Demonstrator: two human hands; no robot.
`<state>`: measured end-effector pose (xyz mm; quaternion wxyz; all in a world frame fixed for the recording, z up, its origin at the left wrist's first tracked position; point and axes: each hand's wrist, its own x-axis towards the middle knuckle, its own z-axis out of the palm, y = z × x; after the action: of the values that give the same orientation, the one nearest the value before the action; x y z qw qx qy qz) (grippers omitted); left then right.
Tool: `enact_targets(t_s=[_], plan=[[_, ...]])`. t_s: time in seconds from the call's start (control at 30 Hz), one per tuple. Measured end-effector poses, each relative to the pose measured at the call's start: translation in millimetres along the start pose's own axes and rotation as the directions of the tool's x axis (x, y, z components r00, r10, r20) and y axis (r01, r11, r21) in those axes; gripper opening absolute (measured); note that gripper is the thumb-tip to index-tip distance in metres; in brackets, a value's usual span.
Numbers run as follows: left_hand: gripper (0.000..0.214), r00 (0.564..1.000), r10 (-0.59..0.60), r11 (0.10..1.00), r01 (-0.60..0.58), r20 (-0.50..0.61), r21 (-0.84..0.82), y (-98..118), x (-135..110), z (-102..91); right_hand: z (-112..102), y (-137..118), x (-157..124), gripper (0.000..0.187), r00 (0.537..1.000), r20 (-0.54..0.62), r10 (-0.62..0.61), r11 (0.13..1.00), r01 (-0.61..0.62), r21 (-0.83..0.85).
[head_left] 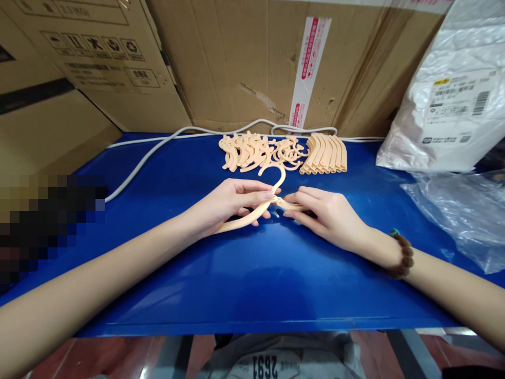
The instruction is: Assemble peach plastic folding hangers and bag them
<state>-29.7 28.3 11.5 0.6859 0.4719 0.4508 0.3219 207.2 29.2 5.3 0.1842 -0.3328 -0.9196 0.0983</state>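
A cream plastic clothes hanger [245, 220] is held over the blue table, its curved hook pointing away from me. My left hand [236, 202] is closed around the middle, with thumb and fingers at the base of the hook; one arm of the hanger runs back under that wrist. My right hand [321, 210] pinches a second hanger arm [291, 205] whose end meets the joint below the hook. Whether that end is locked in the joint, I cannot tell. Just beyond my hands lie a pile of loose cream hanger parts [246, 150] and a neat row of hanger arms [325, 152].
The blue table [252, 295] ends at an edge close to my body. Cardboard boxes [236, 63] stand along the back, with a white cable [158, 145] in front of them. At right are a white shipping bag [445, 105] and clear plastic wrap [465, 210].
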Motion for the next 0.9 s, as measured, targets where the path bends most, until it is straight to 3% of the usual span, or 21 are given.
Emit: enact_targets(t_s=[0.27,0.9], plan=[[0.018,0.998,-0.003,0.997,-0.002,0.069,0.079,-1.7,-0.4,-0.6,1.6,-2.5,-0.7,0.035,0.999,-0.004,-0.034,0.999,0.034,-0.029],[0.006,0.998,0.010,0.996,-0.016,0.064,0.090,-0.5,-0.4,-0.4,2.0,-5.2,-3.1,0.038,0.996,-0.005,-0.087,0.994,0.086,-0.066]])
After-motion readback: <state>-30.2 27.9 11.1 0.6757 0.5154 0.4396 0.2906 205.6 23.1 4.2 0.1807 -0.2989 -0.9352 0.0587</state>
